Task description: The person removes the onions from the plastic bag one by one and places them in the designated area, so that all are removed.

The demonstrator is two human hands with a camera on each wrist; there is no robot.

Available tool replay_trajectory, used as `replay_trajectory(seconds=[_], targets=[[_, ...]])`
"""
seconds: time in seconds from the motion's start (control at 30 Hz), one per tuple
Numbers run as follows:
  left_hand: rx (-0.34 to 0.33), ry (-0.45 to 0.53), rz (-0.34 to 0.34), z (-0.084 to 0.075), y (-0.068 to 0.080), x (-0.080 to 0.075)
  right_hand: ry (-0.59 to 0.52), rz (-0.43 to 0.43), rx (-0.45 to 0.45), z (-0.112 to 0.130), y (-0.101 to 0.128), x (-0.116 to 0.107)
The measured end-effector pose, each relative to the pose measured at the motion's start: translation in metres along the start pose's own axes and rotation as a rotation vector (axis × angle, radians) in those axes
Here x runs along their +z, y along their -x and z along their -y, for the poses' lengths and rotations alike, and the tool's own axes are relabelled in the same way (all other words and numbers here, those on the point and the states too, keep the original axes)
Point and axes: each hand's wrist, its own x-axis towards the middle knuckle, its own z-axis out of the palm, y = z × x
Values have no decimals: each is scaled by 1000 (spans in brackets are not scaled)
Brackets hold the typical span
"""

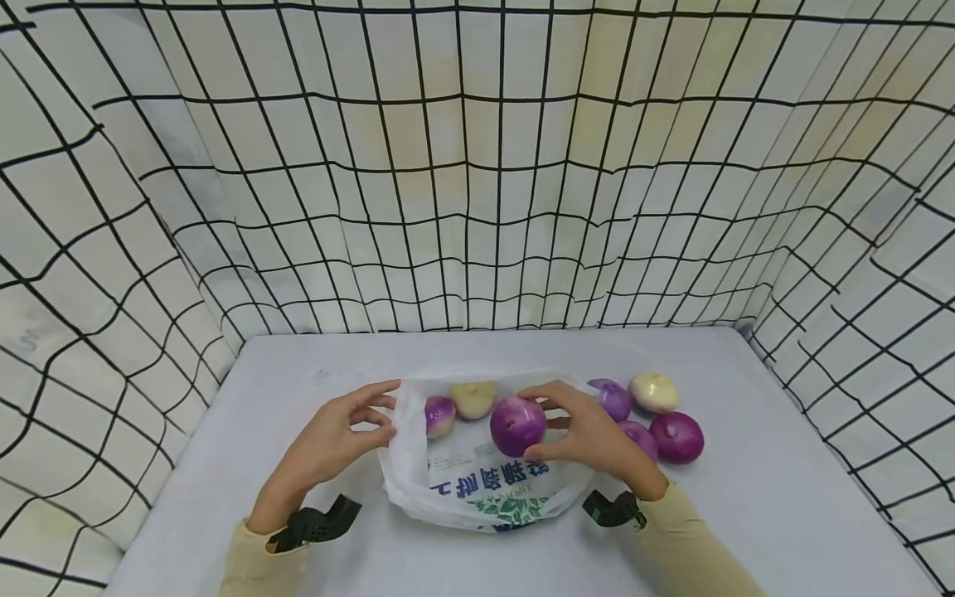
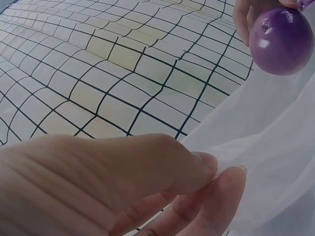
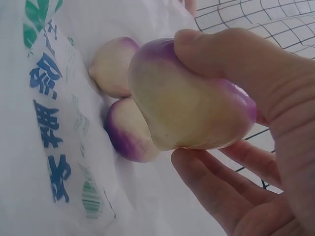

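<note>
A white plastic bag [image 1: 409, 485] with blue and green print lies on the table, its mouth spread. My left hand [image 1: 336, 433] pinches the bag's left rim between thumb and fingertips. In my right hand [image 1: 589, 429] I grip a purple-and-white turnip [image 1: 518, 426] over the bag's mouth. Its pale, pointed underside faces the right wrist view, while its purple top shows in the left wrist view. Inside the bag, toward the back, rest a purple-sided turnip [image 1: 440, 416] and a paler turnip [image 1: 473, 400], side by side.
Right of the bag sit several more turnips: a pale one [image 1: 654, 391], a deep purple one [image 1: 676, 437] and others partly behind my right hand. Black netting [image 1: 462, 232] over pale walls encloses the white table [image 1: 321, 361] at the back and sides.
</note>
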Motion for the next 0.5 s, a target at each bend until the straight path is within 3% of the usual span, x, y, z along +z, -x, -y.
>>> replay_trajectory(seconds=[0.5], targets=[[-17, -20, 1, 1, -1, 1, 104, -94, 40, -2, 18, -26]])
